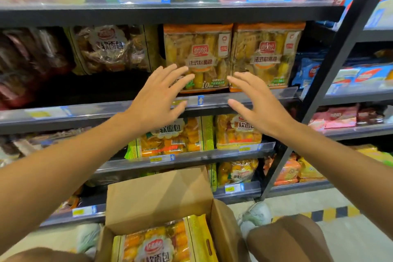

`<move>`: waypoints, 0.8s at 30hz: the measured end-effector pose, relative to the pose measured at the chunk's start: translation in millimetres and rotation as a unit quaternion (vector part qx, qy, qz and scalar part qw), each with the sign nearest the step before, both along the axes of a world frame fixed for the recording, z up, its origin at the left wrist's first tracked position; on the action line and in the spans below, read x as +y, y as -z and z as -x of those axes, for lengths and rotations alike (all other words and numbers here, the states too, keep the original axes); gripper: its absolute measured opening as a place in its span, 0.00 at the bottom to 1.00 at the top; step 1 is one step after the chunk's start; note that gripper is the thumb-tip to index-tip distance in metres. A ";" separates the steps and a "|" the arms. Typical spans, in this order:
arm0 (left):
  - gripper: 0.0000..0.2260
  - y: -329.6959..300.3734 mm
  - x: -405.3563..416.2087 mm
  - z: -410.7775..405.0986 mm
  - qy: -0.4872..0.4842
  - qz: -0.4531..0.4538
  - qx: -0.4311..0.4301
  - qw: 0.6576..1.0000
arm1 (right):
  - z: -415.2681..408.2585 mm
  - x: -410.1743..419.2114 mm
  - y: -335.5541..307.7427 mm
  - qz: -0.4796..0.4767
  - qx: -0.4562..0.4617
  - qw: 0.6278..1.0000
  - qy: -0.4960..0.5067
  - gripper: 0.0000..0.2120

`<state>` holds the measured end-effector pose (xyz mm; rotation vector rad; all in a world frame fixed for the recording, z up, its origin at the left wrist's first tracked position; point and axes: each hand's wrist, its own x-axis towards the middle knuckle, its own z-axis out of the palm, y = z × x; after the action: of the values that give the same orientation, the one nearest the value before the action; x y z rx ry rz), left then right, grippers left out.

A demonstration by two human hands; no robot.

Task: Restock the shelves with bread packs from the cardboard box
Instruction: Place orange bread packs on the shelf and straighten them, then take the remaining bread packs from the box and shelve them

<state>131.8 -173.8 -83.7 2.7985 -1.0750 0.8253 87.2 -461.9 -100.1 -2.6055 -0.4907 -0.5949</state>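
An open cardboard box (159, 195) sits low in front of me, its flap up, with a yellow bread pack (161, 242) lying inside. On the middle shelf (95, 110) stand two orange bread packs, one on the left (196, 53) and one on the right (266, 53). My left hand (158, 100) hovers with fingers spread just in front of the left orange pack's lower part. My right hand (254, 104) is also spread, in front of the shelf edge below the right orange pack. Neither hand holds anything.
A brown-labelled bread pack (110, 49) stands left of a dark gap on the middle shelf. Yellow packs (170, 136) fill the shelf below. A black upright post (331, 70) divides off the right-hand shelving. My knees and a white shoe (255, 217) flank the box.
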 end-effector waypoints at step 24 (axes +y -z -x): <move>0.29 262.1 149.3 160.9 -0.180 -0.067 0.369 0.910 | 84.6 136.1 211.3 0.083 0.389 0.914 -0.075 0.27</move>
<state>-29.1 -24.5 -345.7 3.0129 -0.5065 -0.3405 2.5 -325.8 -311.4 -2.6419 -0.4676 0.5570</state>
